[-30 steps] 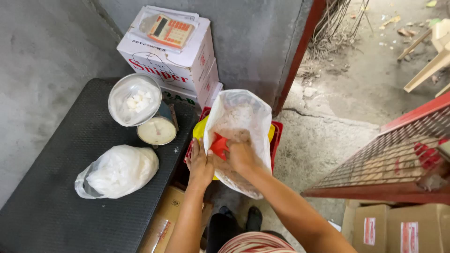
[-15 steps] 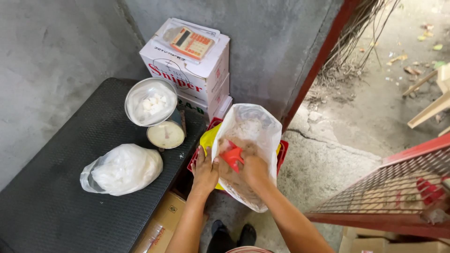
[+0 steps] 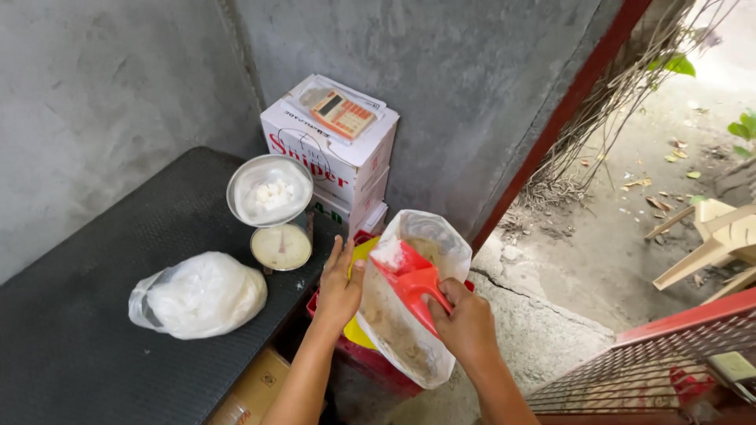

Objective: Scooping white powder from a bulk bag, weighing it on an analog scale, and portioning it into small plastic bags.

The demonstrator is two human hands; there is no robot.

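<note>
Scoop (image 3: 409,279), red plastic, sits at lower centre of the frame, inside the mouth of a clear plastic bag (image 3: 409,346) holding brownish powder. Its long axis runs diagonally: the bowl end points to the upper left, carrying a little whitish powder, and the handle slants down to the lower right into the right hand (image 3: 466,324), whose fingers are clamped around it. The left hand (image 3: 340,285) is just left of the scoop, fingers spread flat against the outside of the bag near its rim, steadying it; that hand grips nothing that I can see. The bag stands over a red crate (image 3: 370,362). Further left on the black table (image 3: 94,330) lie a white filled bag (image 3: 201,295) and a dial scale (image 3: 276,212) with white lumps in its pan.
</note>
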